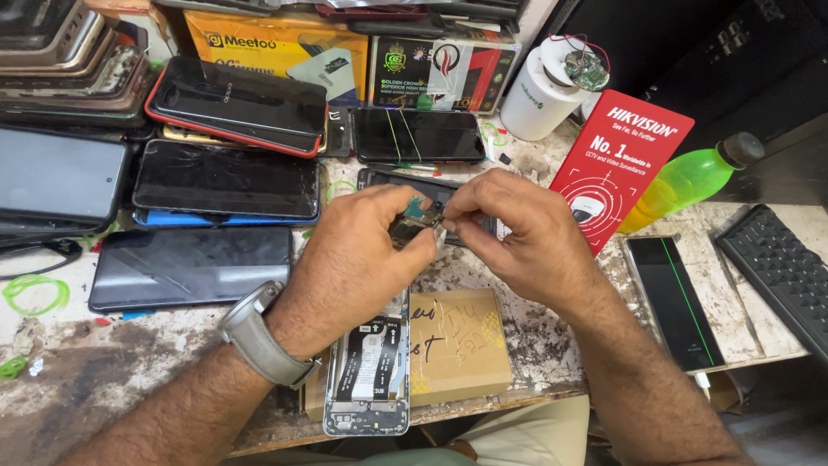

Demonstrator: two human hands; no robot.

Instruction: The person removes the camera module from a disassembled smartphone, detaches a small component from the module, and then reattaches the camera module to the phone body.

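Your left hand [358, 259] and right hand [517, 233] meet over the desk [129, 362], pinching a small phone part [420, 220] between their fingertips. Below them an opened phone [369, 380] lies on a cardboard box [461, 345]. Dark phones [226, 179] are stacked to your left; a green bottle [690, 177] lies to your right.
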